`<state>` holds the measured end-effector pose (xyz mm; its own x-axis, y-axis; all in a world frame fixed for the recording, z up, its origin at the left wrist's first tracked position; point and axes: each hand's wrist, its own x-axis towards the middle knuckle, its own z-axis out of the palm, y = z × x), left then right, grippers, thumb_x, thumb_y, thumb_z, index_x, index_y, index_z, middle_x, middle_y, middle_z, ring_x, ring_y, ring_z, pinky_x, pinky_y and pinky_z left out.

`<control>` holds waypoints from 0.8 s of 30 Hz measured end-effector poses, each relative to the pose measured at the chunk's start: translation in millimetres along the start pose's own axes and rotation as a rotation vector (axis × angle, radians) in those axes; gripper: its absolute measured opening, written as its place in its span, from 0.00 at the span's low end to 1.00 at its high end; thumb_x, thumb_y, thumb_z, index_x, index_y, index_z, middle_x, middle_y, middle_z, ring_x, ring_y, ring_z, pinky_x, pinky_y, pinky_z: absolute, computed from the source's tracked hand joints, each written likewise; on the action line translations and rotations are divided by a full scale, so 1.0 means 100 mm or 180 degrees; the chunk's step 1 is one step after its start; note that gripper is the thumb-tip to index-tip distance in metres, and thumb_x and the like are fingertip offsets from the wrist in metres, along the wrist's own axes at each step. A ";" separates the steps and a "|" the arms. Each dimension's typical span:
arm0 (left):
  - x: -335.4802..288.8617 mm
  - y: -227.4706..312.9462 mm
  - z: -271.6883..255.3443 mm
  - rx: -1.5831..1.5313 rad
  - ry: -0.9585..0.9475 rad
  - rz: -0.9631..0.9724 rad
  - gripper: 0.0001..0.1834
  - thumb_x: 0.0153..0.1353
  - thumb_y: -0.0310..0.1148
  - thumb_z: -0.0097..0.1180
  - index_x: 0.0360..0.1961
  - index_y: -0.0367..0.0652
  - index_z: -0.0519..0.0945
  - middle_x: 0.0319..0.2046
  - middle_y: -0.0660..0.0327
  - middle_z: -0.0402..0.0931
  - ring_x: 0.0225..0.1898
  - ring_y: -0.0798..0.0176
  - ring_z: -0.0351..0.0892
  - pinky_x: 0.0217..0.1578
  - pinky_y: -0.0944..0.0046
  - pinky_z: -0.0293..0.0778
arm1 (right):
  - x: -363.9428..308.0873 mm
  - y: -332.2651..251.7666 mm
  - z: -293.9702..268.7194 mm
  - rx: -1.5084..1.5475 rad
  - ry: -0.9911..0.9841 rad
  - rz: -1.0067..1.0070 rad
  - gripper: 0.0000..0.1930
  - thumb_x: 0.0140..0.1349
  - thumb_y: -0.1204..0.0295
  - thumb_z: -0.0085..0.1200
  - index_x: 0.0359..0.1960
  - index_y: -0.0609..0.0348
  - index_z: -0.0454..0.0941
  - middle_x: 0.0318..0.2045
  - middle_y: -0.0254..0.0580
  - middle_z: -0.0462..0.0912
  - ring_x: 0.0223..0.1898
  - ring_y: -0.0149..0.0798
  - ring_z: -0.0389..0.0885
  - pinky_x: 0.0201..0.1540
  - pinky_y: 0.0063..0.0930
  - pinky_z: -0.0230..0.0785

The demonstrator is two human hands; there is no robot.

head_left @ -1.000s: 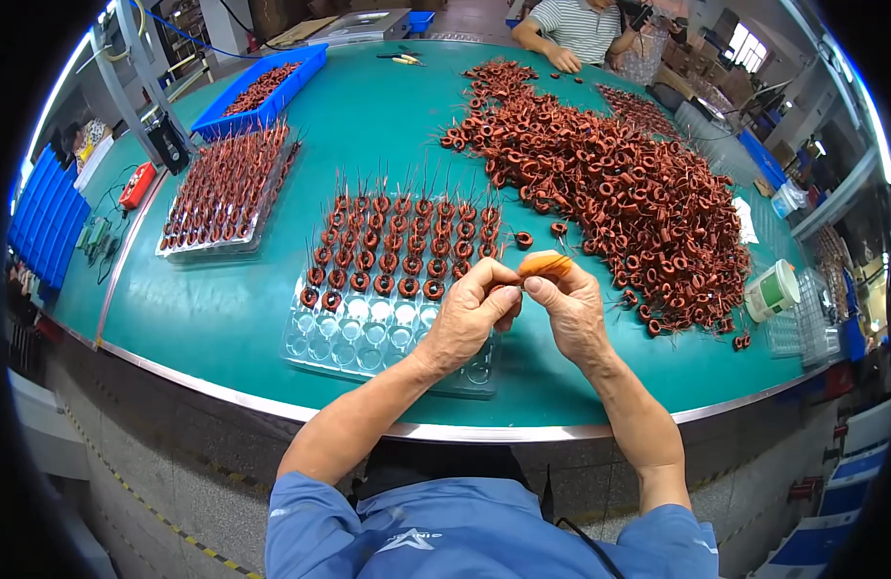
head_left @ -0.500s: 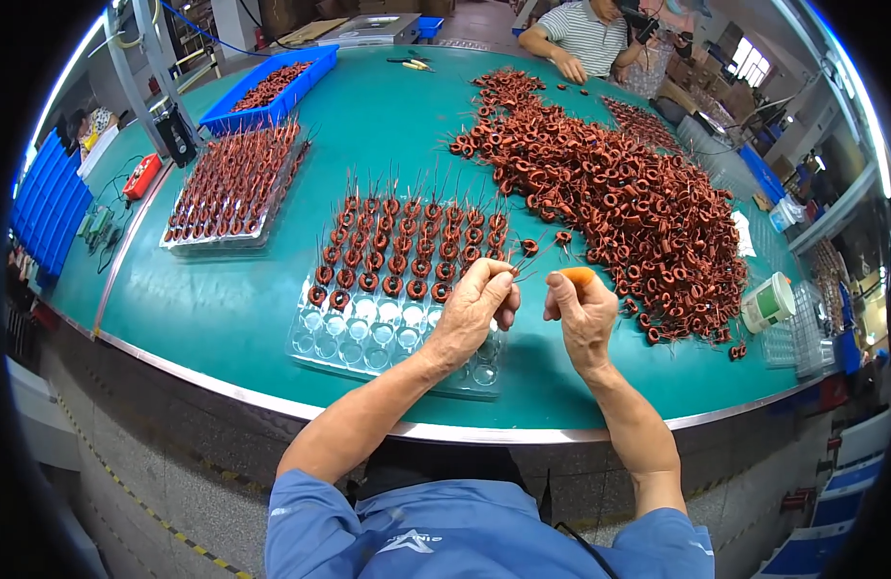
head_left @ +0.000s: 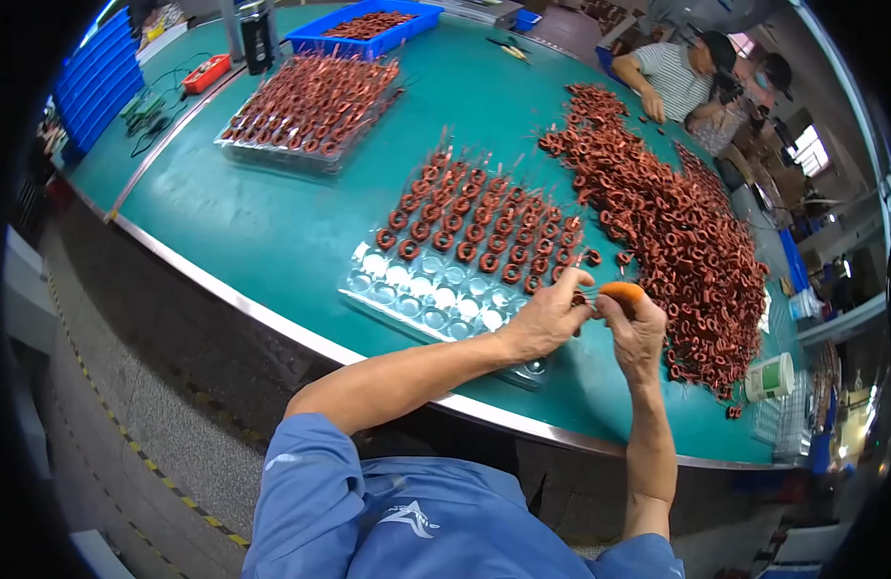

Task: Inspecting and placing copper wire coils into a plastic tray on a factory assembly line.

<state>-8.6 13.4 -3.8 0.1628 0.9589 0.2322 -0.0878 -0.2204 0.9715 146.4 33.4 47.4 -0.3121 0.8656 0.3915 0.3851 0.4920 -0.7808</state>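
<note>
At the clear tray's (head_left: 407, 304) right side, a coil (head_left: 579, 300) is pinched in the left hand's (head_left: 542, 323) fingers; its leads (head_left: 592, 292), free half a second ago, are now pinched in the right hand's (head_left: 640, 338), so lead handling seems resumed.

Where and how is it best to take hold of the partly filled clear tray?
Probably by the near edge of the clear tray, from the wearer's side: the visible cups there are empty, while coils fill the rows farther back.
</note>
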 end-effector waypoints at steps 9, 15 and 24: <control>-0.04 -0.19 0.15 0.1542 -0.0747 0.1051 0.16 0.52 0.23 0.49 0.44 0.38 0.73 0.34 0.45 0.75 0.37 0.42 0.77 0.34 0.49 0.73 | 0.57 -0.78 0.51 -0.0244 -0.0488 -0.0162 0.06 0.59 0.78 0.57 0.37 0.64 0.81 0.23 0.33 0.80 0.20 0.22 0.73 0.21 0.17 0.65; -0.15 -0.22 0.19 0.2216 -0.1329 0.2023 0.17 0.54 0.21 0.46 0.47 0.33 0.70 0.35 0.43 0.76 0.38 0.43 0.78 0.37 0.49 0.75 | 0.82 -0.66 1.21 -0.0124 -0.1612 0.0267 0.09 0.60 0.71 0.56 0.37 0.64 0.80 0.22 0.34 0.81 0.17 0.22 0.76 0.18 0.18 0.66; -0.17 -0.08 0.16 0.2392 -0.1506 0.1687 0.06 0.50 0.23 0.50 0.31 0.36 0.70 0.35 0.48 0.68 0.40 0.46 0.74 0.40 0.51 0.72 | 1.03 -0.50 1.00 -0.0595 -0.1071 -0.0750 0.13 0.62 0.72 0.56 0.46 0.65 0.77 0.29 0.39 0.83 0.24 0.25 0.79 0.24 0.20 0.71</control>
<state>5.4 -3.5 -15.1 0.6661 0.5738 0.4764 0.3491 -0.8044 0.4808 7.6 88.5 78.1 -0.6633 0.6648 0.3437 0.4103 0.7071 -0.5759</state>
